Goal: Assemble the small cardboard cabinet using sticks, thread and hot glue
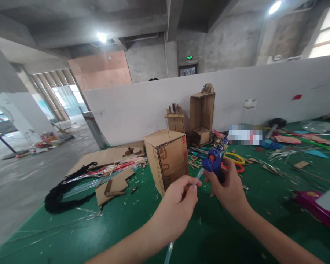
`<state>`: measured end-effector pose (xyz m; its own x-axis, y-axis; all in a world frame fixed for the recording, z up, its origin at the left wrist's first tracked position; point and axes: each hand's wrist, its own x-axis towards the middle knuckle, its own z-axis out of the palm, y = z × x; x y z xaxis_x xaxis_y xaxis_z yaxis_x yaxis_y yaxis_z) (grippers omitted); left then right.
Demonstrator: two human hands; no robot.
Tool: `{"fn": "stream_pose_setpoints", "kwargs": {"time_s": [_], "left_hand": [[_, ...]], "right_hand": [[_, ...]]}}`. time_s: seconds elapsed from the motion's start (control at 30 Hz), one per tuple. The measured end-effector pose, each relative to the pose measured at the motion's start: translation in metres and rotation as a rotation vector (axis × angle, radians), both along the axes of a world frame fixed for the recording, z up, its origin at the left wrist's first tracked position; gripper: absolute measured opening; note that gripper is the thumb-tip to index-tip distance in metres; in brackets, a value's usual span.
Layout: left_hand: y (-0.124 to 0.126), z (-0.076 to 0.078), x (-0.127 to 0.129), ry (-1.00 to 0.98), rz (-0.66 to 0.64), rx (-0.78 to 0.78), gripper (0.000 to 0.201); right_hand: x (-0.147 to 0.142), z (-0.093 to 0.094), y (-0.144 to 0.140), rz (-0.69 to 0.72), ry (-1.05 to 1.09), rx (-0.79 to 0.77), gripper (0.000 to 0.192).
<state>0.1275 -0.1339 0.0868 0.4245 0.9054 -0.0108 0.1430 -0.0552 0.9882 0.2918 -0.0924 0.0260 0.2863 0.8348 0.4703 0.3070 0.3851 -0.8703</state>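
The blue glue gun (215, 162), with an orange-red part at its near end, is gripped in the right hand (232, 189) above the green surface (209, 238). A slender, translucent glue stick (199, 176), pinched by the left hand (178, 200), slants up to the gun's near end; its insertion is unclear.

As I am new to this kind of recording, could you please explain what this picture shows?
There is no machine at work: these are a person's two bare hands, seen by a camera worn on the head, looking forward and down. The left hand holds a clear glue stick, its end close to the blue glue gun held in the right hand. On the green table stands a cardboard box. Left of it lie cardboard scraps and a black fuzzy strip.
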Motion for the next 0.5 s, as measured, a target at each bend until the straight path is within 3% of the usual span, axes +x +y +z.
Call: {"fn": "stream_pose_setpoints", "kwargs": {"time_s": [0.33,0.5], "left_hand": [[0.0006,-0.0026,-0.0004,0.011,0.016,0.014,0.024],[0.0034,-0.0038,0.0014,0.042,0.023,-0.007,0.024]], "right_hand": [[0.0051,0.0004,0.0010,-0.103,-0.190,-0.017,0.051],[0.0052,0.0023,-0.0010,-0.031,-0.229,0.001,0.045]]}}
